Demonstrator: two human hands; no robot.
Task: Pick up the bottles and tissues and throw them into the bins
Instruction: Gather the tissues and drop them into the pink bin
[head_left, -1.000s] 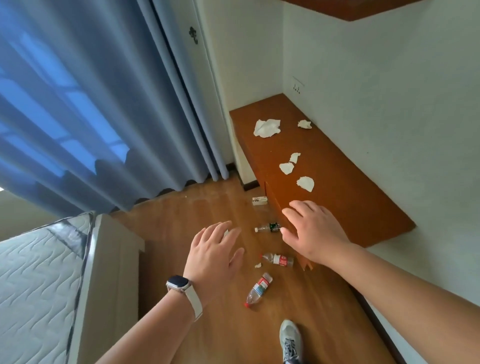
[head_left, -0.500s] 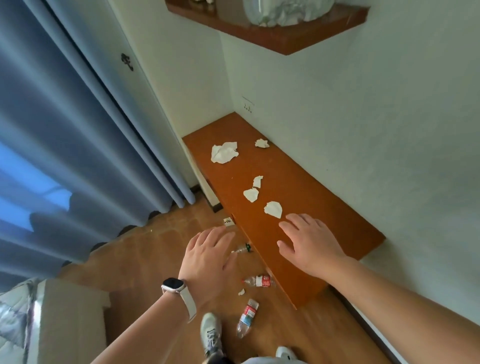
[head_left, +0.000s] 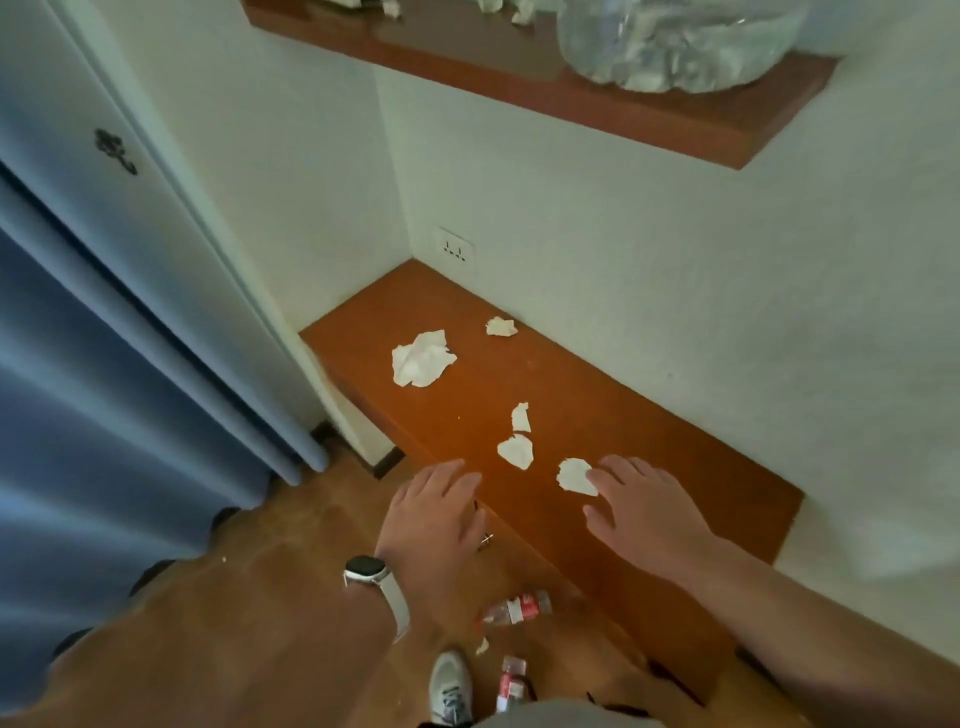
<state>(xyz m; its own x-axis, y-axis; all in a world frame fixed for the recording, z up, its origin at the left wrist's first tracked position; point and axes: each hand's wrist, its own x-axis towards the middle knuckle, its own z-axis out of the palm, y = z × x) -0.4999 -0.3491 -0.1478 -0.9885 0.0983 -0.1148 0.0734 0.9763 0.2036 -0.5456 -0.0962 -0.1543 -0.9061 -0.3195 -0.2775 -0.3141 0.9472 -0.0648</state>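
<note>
1. Overhead, a clear bag (head_left: 675, 47) sits on the shelf (head_left: 519, 98), with crumpled white bits inside.
2. Tissues (head_left: 516, 451) lie scattered on the ledge (head_left: 623, 415): the big tissue (head_left: 423, 358) at the far left, the near tissue (head_left: 575, 475) closest.
3. Right hand (head_left: 644, 506), fingers spread and holding nothing, reaches the near tissue's edge.
4. Left hand (head_left: 434, 514), flat and empty, hovers over the ledge's front edge.
5. On the floor (head_left: 260, 597) lie the upper bottle (head_left: 517, 608) and the lower bottle (head_left: 511, 683), the latter beside a shoe (head_left: 451, 686).
</note>
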